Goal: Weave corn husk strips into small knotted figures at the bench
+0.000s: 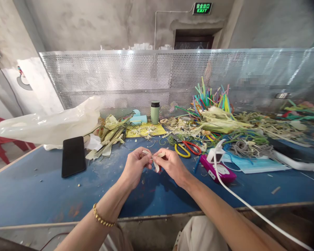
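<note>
My left hand (135, 166) and my right hand (172, 166) meet above the middle of the blue table, fingertips pinched close together. Between them is a small piece of pale corn husk (156, 167), with strips sticking out above and below the fingers. Both hands grip it; the exact spot where the fingers press is partly hidden. Beyond my right hand lie scissors with one yellow handle (182, 150) and one red handle (192, 147). Dried corn husks (112, 134) are heaped behind my left hand, and a pale husk bundle (219, 120) rests at the back right.
A black phone (73, 157) lies left on the blue table (99, 195). At right, a purple power strip (217, 169) carries a white charger and cable. Colourful fuzzy stems (210, 99), a green bottle (155, 113) and a yellow sheet (158, 129) stand before the perforated metal screen (115, 76).
</note>
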Available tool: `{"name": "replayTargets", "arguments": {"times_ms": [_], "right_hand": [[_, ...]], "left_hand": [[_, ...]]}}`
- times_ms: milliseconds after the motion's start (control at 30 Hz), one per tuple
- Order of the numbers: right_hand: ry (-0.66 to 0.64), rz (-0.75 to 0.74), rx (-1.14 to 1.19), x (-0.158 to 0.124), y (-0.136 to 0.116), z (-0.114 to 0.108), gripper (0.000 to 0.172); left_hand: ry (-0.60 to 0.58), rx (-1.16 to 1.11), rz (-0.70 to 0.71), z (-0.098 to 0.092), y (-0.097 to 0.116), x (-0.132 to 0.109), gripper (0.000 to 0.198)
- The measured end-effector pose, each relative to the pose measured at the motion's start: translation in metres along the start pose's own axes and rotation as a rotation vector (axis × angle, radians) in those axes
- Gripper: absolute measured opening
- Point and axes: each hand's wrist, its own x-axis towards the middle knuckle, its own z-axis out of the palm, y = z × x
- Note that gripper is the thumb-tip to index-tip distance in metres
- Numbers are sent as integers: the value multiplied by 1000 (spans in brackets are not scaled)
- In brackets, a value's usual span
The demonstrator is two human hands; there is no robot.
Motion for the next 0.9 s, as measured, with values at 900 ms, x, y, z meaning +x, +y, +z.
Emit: {"name": "replayTargets", "arguments": {"times_ms": [900], "right_hand": [[-70,33,-293,27,2,-17,22]], "left_hand": [[-167,163,-56,-15,-9,5,29]]}}
